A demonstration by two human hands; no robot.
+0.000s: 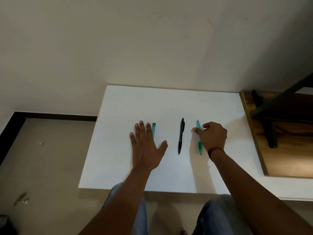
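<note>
Pinching the teal pen (pixel 199 146) near its far end, the right hand (pixel 212 136) has its fingers (pixel 196 130) curled over the barrel from one side and the thumb on the other. Pen lies flat on the white table (pixel 135 102), right of centre, roughly parallel to the table's right edge, one end toward the far edge and the other toward the near edge. Red thread (pixel 216 149) sits round that wrist.

Left hand (pixel 145 146) is flat, palm down, on the table left of centre, fingers straight and slightly spread, thumb out to the side, gripping nothing. Teal cap (pixel 154 127) lies just beside its index finger, lower part hidden by the hand; cannot tell if they touch.

Black pen (pixel 181 134) lies between the two hands, apart from both, about parallel to the teal pen, clicker end toward the far edge.

Table's far edge is against a beige wall (pixel 152 48). Wooden shelf (pixel 288 158) with a black metal frame (pixel 271 133) is past the right edge. Knees in blue jeans (pixel 218 216) show below the near edge, brown floor (pixel 50 158) off the left edge.
</note>
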